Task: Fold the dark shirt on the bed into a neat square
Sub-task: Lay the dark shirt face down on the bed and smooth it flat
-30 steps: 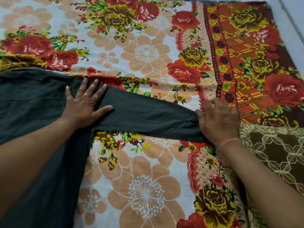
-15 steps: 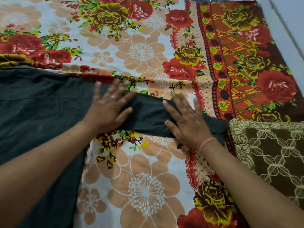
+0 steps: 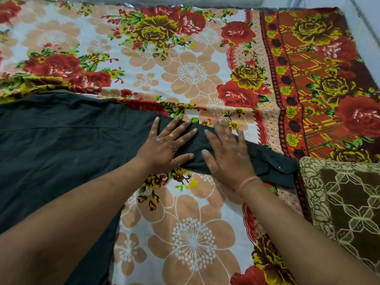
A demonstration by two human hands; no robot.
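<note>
Dark grey-green cloth fills the left half of the frame: the dark shirt (image 3: pixel 61 153) lies flat on the bed (image 3: pixel 191 239), its body at centre left and one sleeve (image 3: pixel 265 163) reaching right across the flowered sheet toward the brown patterned cushion (image 3: pixel 345 198) at the right edge. The cuff, with a small snap showing, lies rumpled just beside that cushion.

Both hands now press on the sleeve side by side, almost touching at the middle of the frame. The left hand (image 3: pixel 166 142) lies palm down with its fingers (image 3: pixel 181 125) spread and flat; the right hand (image 3: pixel 228 151) does likewise, gripping nothing.

A second ago the right hand was at the cuff end, far right, and the left hand rested near the shoulder; half a second ago they were closer, and now they meet. The cuff, freed from the right hand, has bunched up.

This reads as smoothing the sleeve, the hands working toward each other. No fold shows yet, so the task appears to be at an early stage, with the sleeve not yet brought in over the body.
</note>
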